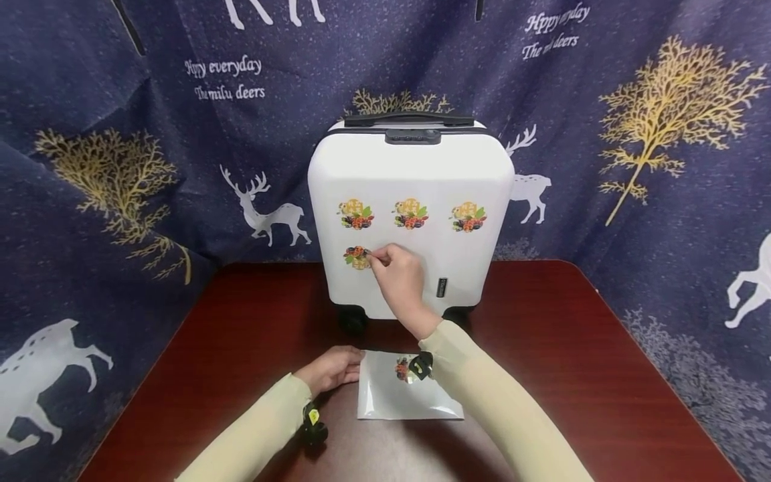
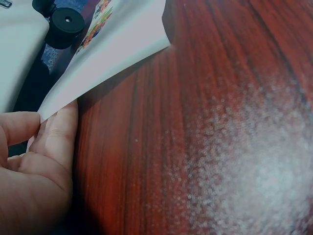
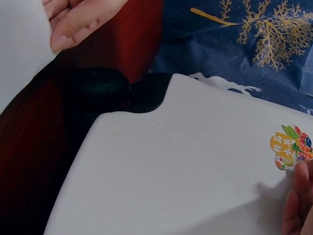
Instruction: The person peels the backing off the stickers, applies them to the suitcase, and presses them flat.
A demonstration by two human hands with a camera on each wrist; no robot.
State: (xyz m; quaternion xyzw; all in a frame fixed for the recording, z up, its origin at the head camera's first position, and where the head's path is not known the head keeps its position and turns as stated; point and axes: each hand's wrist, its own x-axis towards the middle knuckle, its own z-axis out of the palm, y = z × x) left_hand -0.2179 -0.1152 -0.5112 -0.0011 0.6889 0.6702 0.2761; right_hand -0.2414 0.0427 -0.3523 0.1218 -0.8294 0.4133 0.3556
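Note:
A white suitcase stands upright with three fruit stickers in a row across its front, among them the middle sticker. Below the left one is another fruit sticker, turned upside down against the others. My right hand pinches this sticker's edge at the suitcase face; the right wrist view shows the fingertips right at its border. Down on the table, my left hand holds the corner of a white sticker sheet between thumb and fingers. One fruit sticker shows on that sheet, partly covered by the right wrist camera.
The suitcase rests on black wheels toward the back of a dark red wooden table. Behind it hangs a blue cloth with deer and golden trees. A small black label sits low on the suitcase front.

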